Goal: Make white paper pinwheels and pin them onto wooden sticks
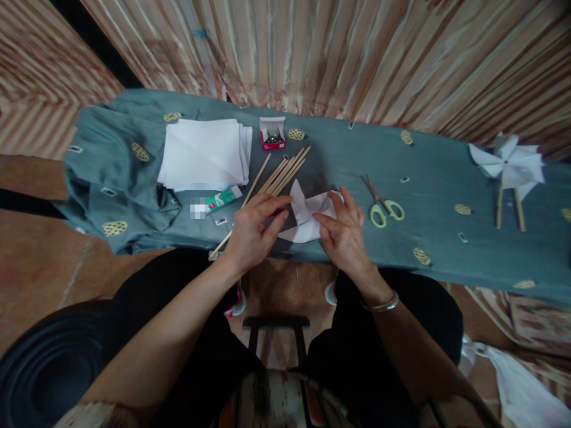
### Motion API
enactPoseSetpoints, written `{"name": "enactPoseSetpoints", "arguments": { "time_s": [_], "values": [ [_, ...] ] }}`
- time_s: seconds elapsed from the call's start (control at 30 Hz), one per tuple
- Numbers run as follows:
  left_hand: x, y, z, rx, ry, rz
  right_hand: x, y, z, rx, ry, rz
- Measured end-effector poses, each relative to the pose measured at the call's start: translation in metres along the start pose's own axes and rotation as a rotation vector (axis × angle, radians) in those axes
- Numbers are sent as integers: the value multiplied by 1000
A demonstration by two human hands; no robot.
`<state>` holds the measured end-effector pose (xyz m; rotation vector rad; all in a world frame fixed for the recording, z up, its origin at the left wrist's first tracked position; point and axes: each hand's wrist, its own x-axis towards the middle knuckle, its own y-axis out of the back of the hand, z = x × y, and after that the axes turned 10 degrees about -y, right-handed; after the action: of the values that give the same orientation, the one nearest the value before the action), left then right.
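Folded white paper (303, 213) lies on the bench (437, 232) near its front edge, between the person's two hands, with one pointed flap standing up on it. The left hand (254, 232) has its index finger and thumb a narrow gap apart, tips right by the raised flap; whether they pinch it, I cannot tell. The right hand (348, 235) has its fingers spread wide over the paper's right part, and a metal bracelet (387, 304) circles that wrist. Wooden sticks (285, 171) lie just beyond the left hand, with a green box (223, 198) and a stack of white sheets (203, 154) to their left. Behind the sticks sits an open red box (273, 142) of small metal pieces. Scissors (375, 194) with green handles lie just right of the right hand, well apart from a white pinwheel (506, 161) at the far right
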<state>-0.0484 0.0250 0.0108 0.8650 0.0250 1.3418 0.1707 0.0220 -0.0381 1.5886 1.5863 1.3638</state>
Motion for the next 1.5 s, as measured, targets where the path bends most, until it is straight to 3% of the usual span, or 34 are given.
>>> {"name": "enactPoseSetpoints", "arguments": {
  "time_s": [0.47,0.77,0.93,1.23,1.5],
  "values": [
    [-4,4,-6,12,47,-15,-6,-1,-4,66,19,-52],
    [0,0,-8,-10,57,1,-6,10,6,245,-115,-69],
    [5,16,-17,37,98,90,-3,11,10,276,-144,-23],
    [-3,70,-48,148,222,353,1,18,9,404,-254,145],
    [-18,74,-53,165,214,295,1,22,13,382,-388,123]
  ]
}}
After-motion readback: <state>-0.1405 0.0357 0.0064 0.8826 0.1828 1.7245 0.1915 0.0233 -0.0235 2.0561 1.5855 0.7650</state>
